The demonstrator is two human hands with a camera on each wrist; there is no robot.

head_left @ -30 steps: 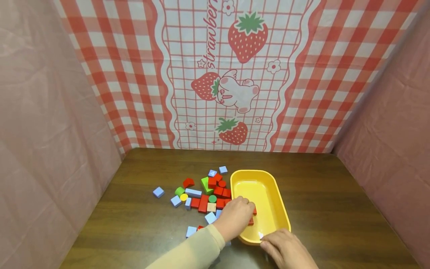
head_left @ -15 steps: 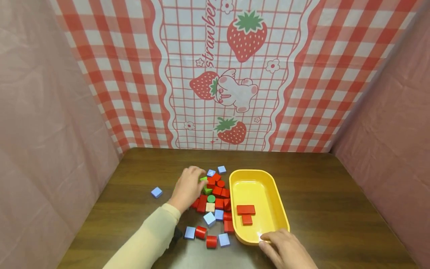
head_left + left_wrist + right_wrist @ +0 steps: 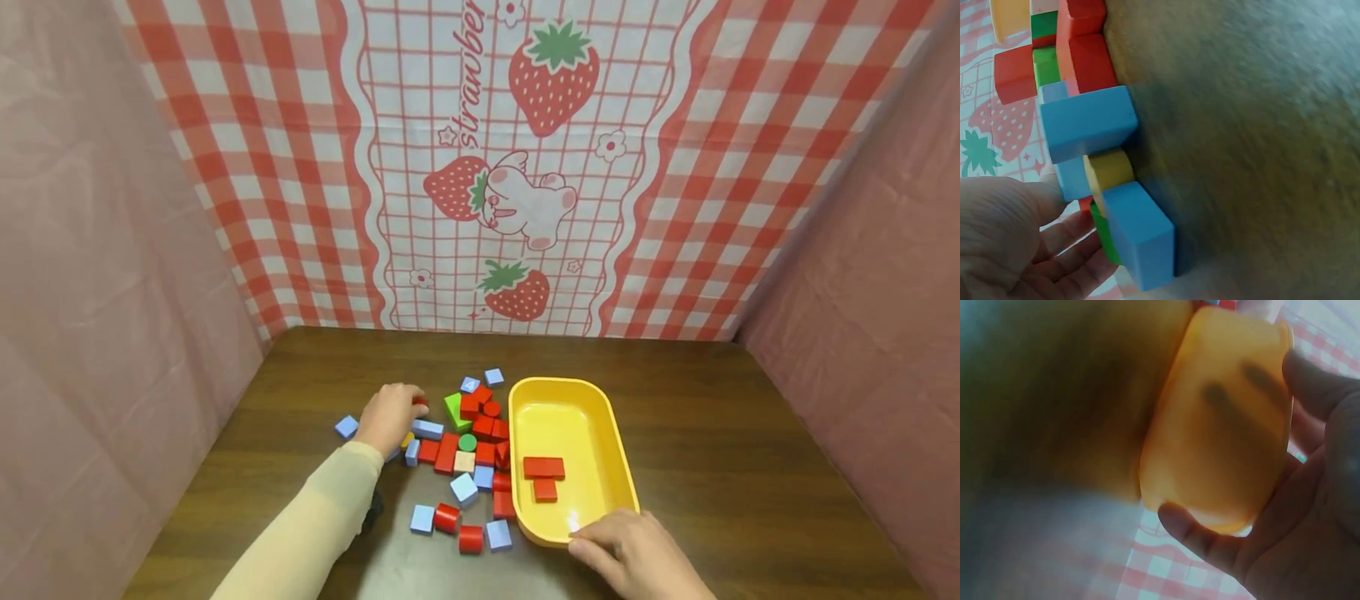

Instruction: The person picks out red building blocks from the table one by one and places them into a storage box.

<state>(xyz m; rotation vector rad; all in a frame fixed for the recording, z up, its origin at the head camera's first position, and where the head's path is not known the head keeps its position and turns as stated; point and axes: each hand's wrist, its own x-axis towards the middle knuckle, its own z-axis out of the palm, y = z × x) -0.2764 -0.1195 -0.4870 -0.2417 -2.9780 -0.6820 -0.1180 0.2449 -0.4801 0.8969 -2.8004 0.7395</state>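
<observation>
My left hand [image 3: 390, 417] reaches into the left part of the block pile, with thumb and fingertips about a small red block [image 3: 421, 405]. In the left wrist view that block is mostly hidden behind a yellow cylinder [image 3: 1110, 170] and blue blocks [image 3: 1141, 231]. My right hand [image 3: 637, 550] grips the near right rim of a yellow tray [image 3: 626, 467], thumb and fingers on either side of its wall. Two red blocks [image 3: 543, 467] lie inside the tray. In the right wrist view the fingers' shadows show through the tray wall [image 3: 1216, 437].
Left of the tray lie several red, blue and green blocks, a green cylinder [image 3: 467, 442] and a plain wooden cube [image 3: 464, 462]. Two red cylinders [image 3: 471, 539] lie nearer the front. A blue block [image 3: 347, 427] sits left of my left hand. A checked strawberry cloth [image 3: 517, 208] hangs behind the table.
My left hand has come out of the tray, leaving two red blocks there, and crossed left over the pile to the small red block. The right hand stays at the tray's rim.
</observation>
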